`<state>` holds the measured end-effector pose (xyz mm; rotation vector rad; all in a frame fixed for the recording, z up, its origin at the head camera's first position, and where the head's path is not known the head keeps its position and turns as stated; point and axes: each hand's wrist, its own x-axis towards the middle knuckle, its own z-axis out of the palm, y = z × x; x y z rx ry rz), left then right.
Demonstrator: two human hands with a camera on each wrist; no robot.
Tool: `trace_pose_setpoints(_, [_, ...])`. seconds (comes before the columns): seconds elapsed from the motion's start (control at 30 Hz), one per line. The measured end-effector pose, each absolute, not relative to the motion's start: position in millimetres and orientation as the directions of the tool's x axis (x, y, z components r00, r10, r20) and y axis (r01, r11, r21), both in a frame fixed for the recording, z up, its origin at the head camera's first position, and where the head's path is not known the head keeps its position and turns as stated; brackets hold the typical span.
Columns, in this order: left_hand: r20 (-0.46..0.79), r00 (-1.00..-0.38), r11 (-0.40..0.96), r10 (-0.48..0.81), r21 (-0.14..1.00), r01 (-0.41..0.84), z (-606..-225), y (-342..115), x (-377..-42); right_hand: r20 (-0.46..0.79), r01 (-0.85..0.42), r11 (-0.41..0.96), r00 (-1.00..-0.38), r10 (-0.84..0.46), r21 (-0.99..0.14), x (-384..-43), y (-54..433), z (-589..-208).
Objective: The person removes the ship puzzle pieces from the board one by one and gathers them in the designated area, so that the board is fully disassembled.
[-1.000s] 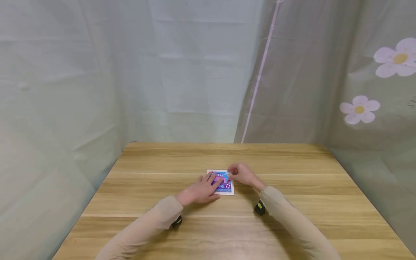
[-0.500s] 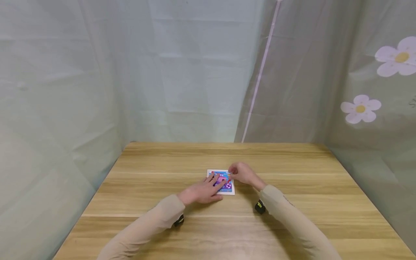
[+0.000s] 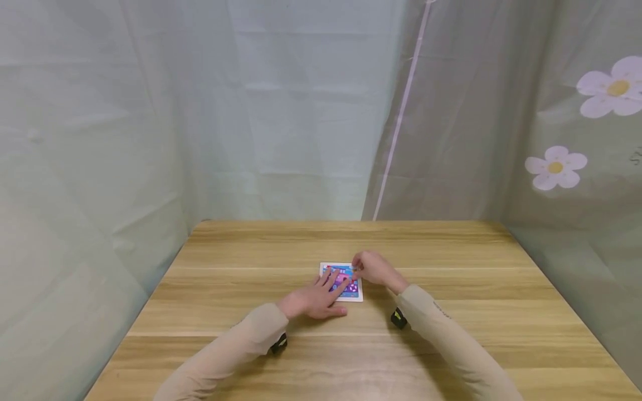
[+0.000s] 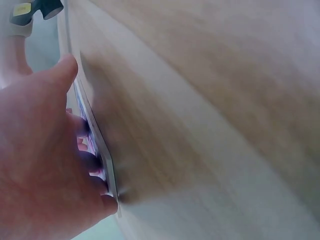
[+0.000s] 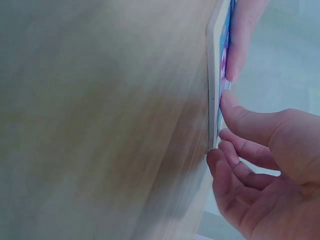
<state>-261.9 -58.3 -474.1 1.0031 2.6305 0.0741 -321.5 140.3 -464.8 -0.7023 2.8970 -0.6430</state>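
A small square picture board [image 3: 356,293] with a white border and a bright blue, pink and purple print lies flat on the table. My left hand [image 3: 317,299] rests on its left part with spread fingers, and the thumb lies on the wood by the near edge. In the right wrist view my right hand [image 5: 265,165] has curled fingers at the board's corner. Its thumb touches the printed face, and other fingertips meet the edge. The fingers hide that corner in the head view, so any small loose piece there cannot be made out.
The wood-grain table [image 3: 241,250] reaches well out around the board. Pale curtains [image 3: 301,111] hang behind it and at both sides. A dark wrist camera [image 3: 398,318] sits under the right sleeve, another dark camera [image 3: 278,343] under the left.
My left hand has slid slightly right and nearer, its thumb now farther along the near edge. The right hand stays at the board's upper right corner with hardly any movement.
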Motion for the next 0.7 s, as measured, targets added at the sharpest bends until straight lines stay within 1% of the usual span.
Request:
trace_pose_setpoints(0.17, [-0.269, -0.701, 0.748, 0.66, 0.151, 0.646, -471.4, -56.2, -261.4, -0.036, -0.385, 0.803, -0.893, -0.448, -0.455, -323.9, 140.6, -464.2])
trace_pose_setpoints(0.37, [-0.28, -0.696, 0.747, 0.661, 0.163, 0.645, -468.6, -57.4, -261.9, -0.088, -0.364, 0.792, -0.883, -0.46, -0.491, -326.4, 141.4, -467.2])
trace_pose_setpoints(0.7, [-0.29, -0.693, 0.748, 0.66, 0.167, 0.642, -467.5, -56.8, -262.3, -0.08, -0.388, 0.772, -0.868, -0.489, -0.503, -328.3, 142.4, -469.5])
